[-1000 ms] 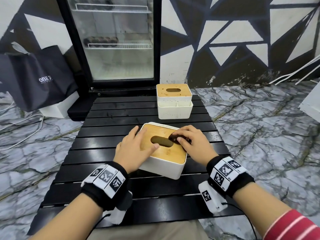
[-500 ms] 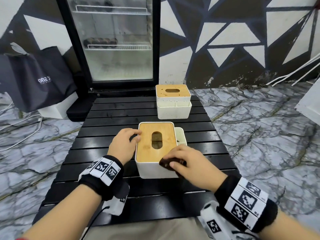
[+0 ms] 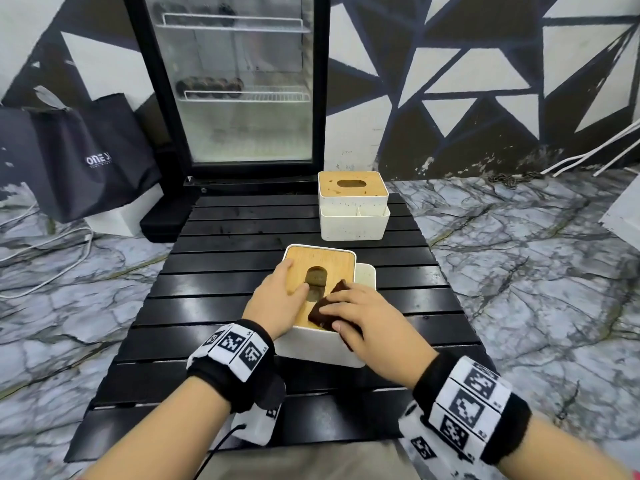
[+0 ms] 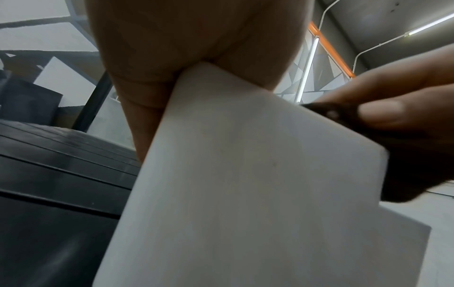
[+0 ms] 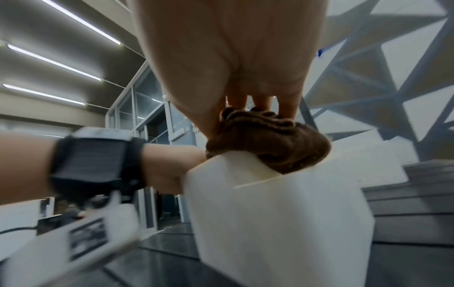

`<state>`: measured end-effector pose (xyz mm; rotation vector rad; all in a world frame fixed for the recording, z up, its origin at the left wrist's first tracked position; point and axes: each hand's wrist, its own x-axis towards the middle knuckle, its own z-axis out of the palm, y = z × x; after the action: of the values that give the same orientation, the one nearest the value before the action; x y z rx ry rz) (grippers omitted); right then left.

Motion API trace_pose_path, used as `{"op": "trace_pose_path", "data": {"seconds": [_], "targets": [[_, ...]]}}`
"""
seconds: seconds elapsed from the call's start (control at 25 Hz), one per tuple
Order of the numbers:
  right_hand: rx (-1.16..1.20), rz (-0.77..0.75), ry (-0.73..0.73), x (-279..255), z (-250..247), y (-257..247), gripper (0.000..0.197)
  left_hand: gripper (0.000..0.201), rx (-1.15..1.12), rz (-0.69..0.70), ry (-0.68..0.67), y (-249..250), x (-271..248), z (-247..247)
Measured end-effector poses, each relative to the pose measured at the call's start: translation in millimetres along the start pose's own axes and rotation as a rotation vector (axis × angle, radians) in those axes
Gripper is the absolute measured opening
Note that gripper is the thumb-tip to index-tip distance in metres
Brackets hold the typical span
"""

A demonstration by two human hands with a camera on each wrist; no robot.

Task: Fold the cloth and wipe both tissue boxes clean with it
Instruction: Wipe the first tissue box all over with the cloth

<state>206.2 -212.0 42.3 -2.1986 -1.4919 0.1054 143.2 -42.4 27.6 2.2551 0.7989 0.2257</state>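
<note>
Cloth [image 3: 327, 308] folded, pressed by right hand [image 3: 363, 318] on near tissue box [image 3: 320, 344], left hand [image 3: 277, 306] flat on lid; box at 12 o'clock [image 3: 352, 211] unwiped.

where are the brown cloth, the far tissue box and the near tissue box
brown cloth [image 3: 323, 311], head view, on the fold left of the fingers
far tissue box [image 3: 351, 226], head view, on its white front wall
near tissue box [image 3: 320, 344], head view, on its white near wall
</note>
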Motion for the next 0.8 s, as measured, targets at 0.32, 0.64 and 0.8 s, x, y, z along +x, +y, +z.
{"op": "trace_pose_path", "data": {"seconds": [0.32, 0.64, 0.8], "targets": [[-0.031, 0.076, -0.032, 39, -14, 24, 0.03, 0.057, 0.012, 0.038, -0.019, -3, 0, -2], [-0.03, 0.113, -0.013, 53, -19, 33, 0.031, 0.057, 0.001, 0.046, -0.005, -4, 0, 1], [0.018, 0.017, -0.077, 19, -11, 11, 0.031, 0.057, 0.008, 0.058, 0.01, -4, 0, 1]]}}
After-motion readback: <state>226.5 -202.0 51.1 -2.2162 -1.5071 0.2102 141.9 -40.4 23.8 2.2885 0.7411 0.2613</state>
